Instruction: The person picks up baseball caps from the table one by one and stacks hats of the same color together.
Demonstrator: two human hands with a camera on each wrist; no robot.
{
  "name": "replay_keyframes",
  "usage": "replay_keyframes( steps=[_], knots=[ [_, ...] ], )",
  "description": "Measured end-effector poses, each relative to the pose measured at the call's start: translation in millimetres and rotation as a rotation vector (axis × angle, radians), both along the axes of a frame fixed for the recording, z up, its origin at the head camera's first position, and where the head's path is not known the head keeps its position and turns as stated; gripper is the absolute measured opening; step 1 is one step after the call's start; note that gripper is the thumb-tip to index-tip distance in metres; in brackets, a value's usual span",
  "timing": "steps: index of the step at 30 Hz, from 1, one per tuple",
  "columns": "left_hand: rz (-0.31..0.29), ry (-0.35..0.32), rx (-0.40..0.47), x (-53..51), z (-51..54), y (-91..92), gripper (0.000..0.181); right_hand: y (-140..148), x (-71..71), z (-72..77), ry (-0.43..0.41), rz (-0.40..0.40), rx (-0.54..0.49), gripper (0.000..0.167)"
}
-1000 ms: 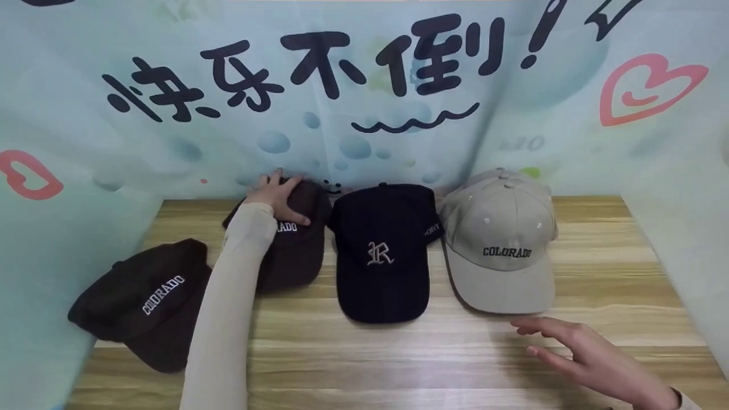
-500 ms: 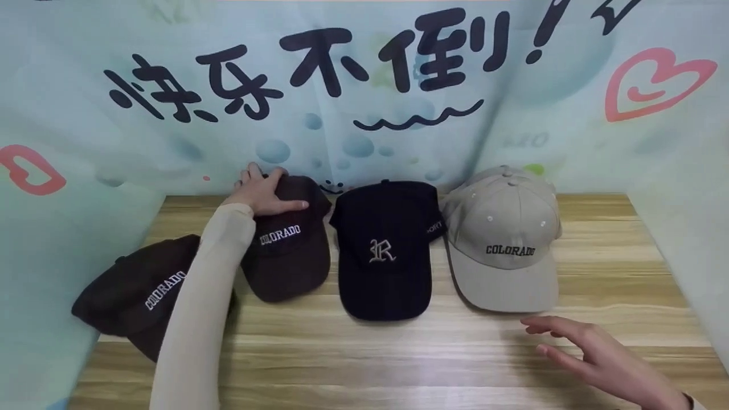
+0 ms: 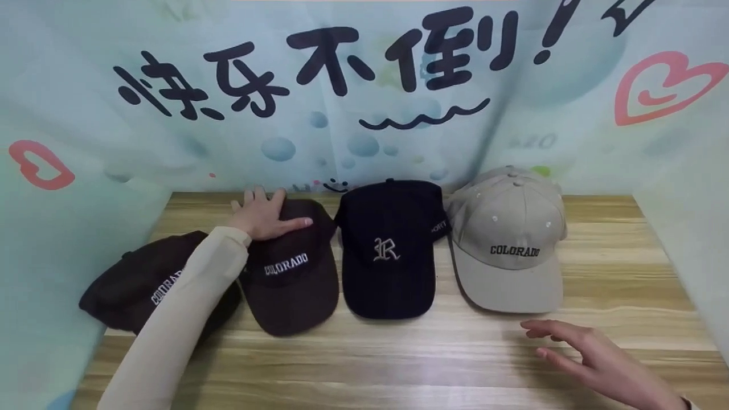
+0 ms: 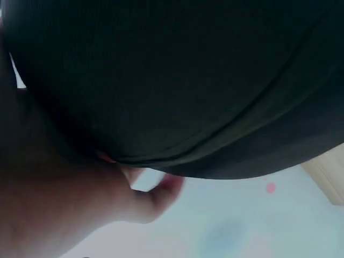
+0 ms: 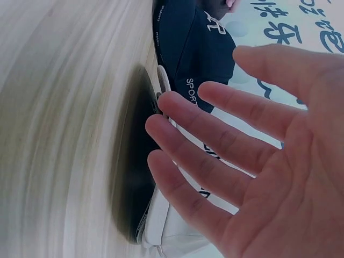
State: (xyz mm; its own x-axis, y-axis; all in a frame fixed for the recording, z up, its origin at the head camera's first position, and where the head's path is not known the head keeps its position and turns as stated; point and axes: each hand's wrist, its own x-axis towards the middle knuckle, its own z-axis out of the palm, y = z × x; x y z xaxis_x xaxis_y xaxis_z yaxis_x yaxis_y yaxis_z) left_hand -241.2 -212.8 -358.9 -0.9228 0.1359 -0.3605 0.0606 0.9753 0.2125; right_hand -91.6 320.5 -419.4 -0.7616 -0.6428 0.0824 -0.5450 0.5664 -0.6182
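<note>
In the head view, my left hand [image 3: 265,215] rests on the crown of a dark brown COLORADO baseball cap [image 3: 293,296], fingers spread at its back left and thumb laid across the crown. Up close in the left wrist view, a dark cap [image 4: 177,80] fills most of the frame, with the hand [image 4: 123,193] at its edge. My right hand [image 3: 586,350] hovers over the table in front of a light grey COLORADO cap [image 3: 512,285], holding nothing. Its fingers look spread and relaxed in the right wrist view. Between them lies a navy cap [image 3: 390,285] with an R emblem.
Another brown COLORADO cap [image 3: 131,285] lies tilted at the left, partly covered by my left sleeve [image 3: 171,324]. A second grey cap seems stacked behind the front one. A printed cloth backdrop [image 3: 319,154] encloses the wooden table [image 3: 433,370] at back and sides.
The brown cap under my left hand has slid toward the table's front, and the hand came with it. My left forearm swung left across the leftmost cap. The right hand has barely moved.
</note>
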Motion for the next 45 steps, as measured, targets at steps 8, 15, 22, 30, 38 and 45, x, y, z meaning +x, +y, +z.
replay_keyframes(
  steps=[8,15,22,30,38,45],
  knots=[
    [-0.005,-0.169,-0.035,16.5,-4.1,8.9,0.099,-11.1,-0.4,-5.4,0.047,0.030,-0.014,0.035],
    [-0.022,-0.115,-0.015,24.7,-2.5,0.1,0.090,-41.7,-7.7,-8.0,0.134,0.097,-0.016,0.033],
    [0.023,-0.031,-0.011,35.3,1.5,-37.4,0.077,-66.5,-13.8,-2.2,0.219,0.116,0.043,0.038],
    [0.129,-0.078,-0.060,60.8,1.9,-107.7,0.063,-62.7,-14.9,-0.9,0.215,0.093,0.015,0.037],
    [0.210,-0.093,-0.028,90.0,-7.8,-162.7,0.078,-50.3,-12.2,-9.2,0.237,0.090,-0.005,0.038],
    [0.257,-0.068,0.112,88.6,-23.8,-192.9,0.090,-43.3,-11.1,-11.0,0.237,0.101,-0.007,0.038]
  ],
)
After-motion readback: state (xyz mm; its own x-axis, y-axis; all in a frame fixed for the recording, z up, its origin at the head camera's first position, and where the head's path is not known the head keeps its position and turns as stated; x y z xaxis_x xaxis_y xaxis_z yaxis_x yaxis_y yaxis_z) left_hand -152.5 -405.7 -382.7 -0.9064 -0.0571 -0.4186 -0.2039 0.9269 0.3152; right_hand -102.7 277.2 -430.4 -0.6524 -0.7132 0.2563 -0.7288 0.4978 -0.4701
